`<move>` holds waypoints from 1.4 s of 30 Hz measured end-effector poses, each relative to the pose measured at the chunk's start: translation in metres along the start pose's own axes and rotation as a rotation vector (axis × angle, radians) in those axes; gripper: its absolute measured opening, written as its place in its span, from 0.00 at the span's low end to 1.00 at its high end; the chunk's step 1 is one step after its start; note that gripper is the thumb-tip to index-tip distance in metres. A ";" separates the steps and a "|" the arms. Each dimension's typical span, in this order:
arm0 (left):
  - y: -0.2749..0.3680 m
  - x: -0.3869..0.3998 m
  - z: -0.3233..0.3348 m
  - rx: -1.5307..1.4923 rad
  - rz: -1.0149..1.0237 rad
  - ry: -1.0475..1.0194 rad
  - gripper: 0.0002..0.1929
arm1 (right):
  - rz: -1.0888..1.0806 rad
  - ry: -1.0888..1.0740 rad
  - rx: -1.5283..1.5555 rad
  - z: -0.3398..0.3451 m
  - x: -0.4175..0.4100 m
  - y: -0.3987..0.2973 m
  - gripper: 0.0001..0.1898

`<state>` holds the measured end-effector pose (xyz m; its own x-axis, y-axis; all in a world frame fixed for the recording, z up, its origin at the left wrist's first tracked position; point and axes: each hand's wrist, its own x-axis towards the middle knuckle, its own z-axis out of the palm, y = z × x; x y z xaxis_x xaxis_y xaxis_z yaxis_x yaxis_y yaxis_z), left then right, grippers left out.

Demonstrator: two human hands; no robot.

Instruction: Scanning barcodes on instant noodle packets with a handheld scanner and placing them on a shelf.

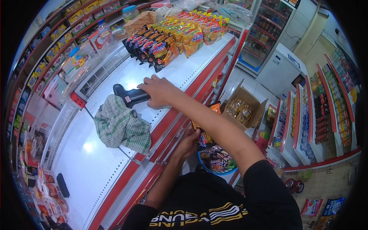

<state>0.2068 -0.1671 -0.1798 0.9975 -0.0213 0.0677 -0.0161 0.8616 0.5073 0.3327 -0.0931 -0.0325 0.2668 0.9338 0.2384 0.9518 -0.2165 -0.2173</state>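
Note:
My right hand (159,92) reaches across the white shelf top (77,149) and grips one end of a black handheld device (135,96), which resembles a barcode scanner. A crumpled green-and-white checked cloth (120,123) lies against that device. Below the shelf's red front edge, my left hand (188,142) holds black-and-orange instant noodle packets (203,140); my right forearm covers part of them. Further along the shelf top, rows of Sedaap noodle packets stand: black ones (158,51) in front, yellow-orange ones (192,40) beyond.
A blue basket (220,172) of noodle packets sits by my body. An open cardboard box (256,115) with packets stands on the tiled floor. Stocked shelves (299,123) line the right, near a white chest freezer (277,69). A black object (62,185) lies at the shelf's near-left end.

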 end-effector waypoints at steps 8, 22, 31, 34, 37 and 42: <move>0.017 0.001 0.014 0.528 0.064 0.144 0.21 | 0.197 0.350 0.170 -0.050 -0.084 -0.008 0.15; 0.048 0.030 0.046 0.311 0.310 -0.487 0.09 | 0.944 1.079 1.614 -0.002 -0.301 -0.012 0.06; 0.025 0.027 0.036 -0.042 -0.003 -0.081 0.17 | 0.653 1.092 1.694 -0.011 -0.298 -0.033 0.14; 0.023 0.002 0.038 -0.080 -0.176 0.158 0.24 | 0.722 1.178 1.589 -0.012 -0.292 -0.033 0.15; 0.028 -0.009 0.053 -0.487 -0.147 -0.011 0.36 | 0.710 1.287 1.485 -0.013 -0.286 -0.030 0.16; 0.030 -0.011 0.079 0.125 0.070 0.059 0.36 | 0.698 1.322 1.338 -0.017 -0.282 -0.024 0.15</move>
<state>0.1903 -0.1814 -0.0973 0.9959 0.0692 0.0580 -0.0903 0.7897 0.6068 0.2367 -0.3563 -0.0780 0.9916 -0.0832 0.0990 0.1277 0.5116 -0.8497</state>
